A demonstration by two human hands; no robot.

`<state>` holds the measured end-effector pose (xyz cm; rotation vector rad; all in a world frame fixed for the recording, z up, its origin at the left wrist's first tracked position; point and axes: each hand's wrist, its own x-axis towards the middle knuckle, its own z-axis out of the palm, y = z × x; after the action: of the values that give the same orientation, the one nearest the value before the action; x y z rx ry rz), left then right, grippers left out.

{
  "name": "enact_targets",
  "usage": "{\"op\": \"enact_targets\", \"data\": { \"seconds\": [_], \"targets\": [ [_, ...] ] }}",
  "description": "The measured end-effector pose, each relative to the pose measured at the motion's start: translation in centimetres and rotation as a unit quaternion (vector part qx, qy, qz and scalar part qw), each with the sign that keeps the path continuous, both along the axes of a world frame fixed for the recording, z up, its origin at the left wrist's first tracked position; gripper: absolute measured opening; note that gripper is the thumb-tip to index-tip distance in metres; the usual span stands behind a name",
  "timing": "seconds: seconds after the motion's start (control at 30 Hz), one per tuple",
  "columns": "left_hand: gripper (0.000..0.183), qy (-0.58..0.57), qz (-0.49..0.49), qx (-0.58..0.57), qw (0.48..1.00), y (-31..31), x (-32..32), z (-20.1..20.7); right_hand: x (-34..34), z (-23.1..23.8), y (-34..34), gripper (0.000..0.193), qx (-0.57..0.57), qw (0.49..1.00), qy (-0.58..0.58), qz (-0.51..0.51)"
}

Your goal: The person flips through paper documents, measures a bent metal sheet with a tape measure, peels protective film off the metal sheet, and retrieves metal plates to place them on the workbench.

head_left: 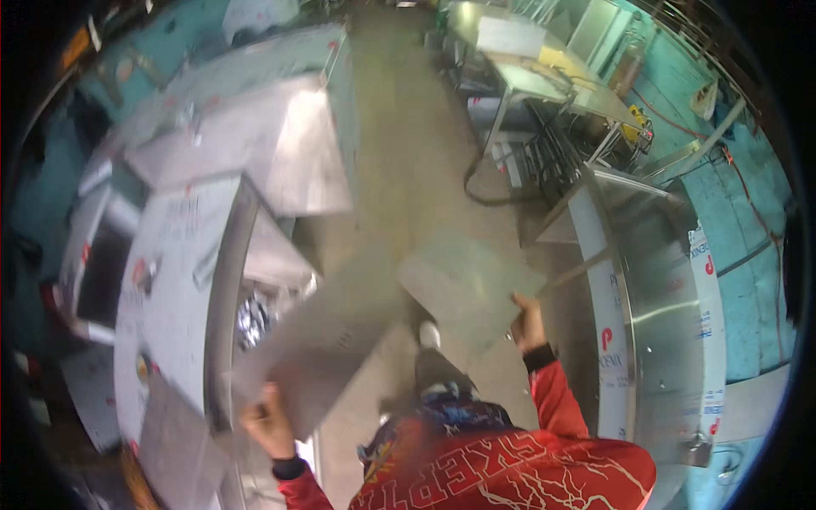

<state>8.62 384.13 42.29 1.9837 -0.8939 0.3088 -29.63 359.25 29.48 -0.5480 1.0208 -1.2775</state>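
Note:
In my left hand (270,422) is a flat grey metal sheet (331,340), gripped near its lower-left corner with the thumb on top. It tilts down and away in front of my legs. My right hand (527,323) grips a second metal sheet (472,285) by its right edge. This one is lighter grey and hangs ahead of my shoe (430,334). The two sheets are apart low down and come close at their far corners. Motion blurs both, and the fingers beneath the sheets are hidden.
A box-like steel cabinet (178,255) stands on my left, with a long sheet-covered bench (289,144) beyond it. On my right is a film-edged steel unit (663,314). Farther along stand a work table (586,93) and dark looped cable (489,200). An aisle floor (391,110) runs between.

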Motion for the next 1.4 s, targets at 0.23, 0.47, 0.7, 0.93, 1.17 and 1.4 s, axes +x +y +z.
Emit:
{"op": "enact_targets", "data": {
  "seconds": [0.23, 0.47, 0.7, 0.93, 1.17, 1.4],
  "targets": [
    [0.034, 0.154, -0.288, 0.194, 0.925, -25.3, -1.3, -7.2, -4.4, -3.7, -7.2, 0.032, 0.074, 0.986, 0.032, -0.144],
    [0.034, 0.177, -0.295, 0.174, 0.923, -41.0, -0.7, -9.6, -8.0, -0.9, -16.5, 0.028, 0.114, 0.97, 0.071, -0.202],
    [0.03, 0.206, -0.216, 0.145, 0.943, -58.3, 2.2, -14.3, -4.1, -1.8, -35.1, 0.029, 0.097, 0.975, 0.058, -0.193],
    [0.029, 0.132, -0.204, 0.176, 0.954, -79.1, 4.1, -11.1, 0.8, 0.4, -57.9, 0.016, 0.133, 0.951, 0.257, -0.112],
    [0.021, -0.056, -0.442, 0.083, 0.891, -101.0, 7.2, -8.3, 2.9, -0.2, -75.0, 0.023, -0.061, 0.899, 0.424, -0.097],
    [0.039, 0.087, -0.173, 0.118, 0.974, -119.4, 15.2, -16.3, 6.0, -4.3, -95.0, 0.025, -0.041, 0.765, 0.643, -0.008]
  ]
}}
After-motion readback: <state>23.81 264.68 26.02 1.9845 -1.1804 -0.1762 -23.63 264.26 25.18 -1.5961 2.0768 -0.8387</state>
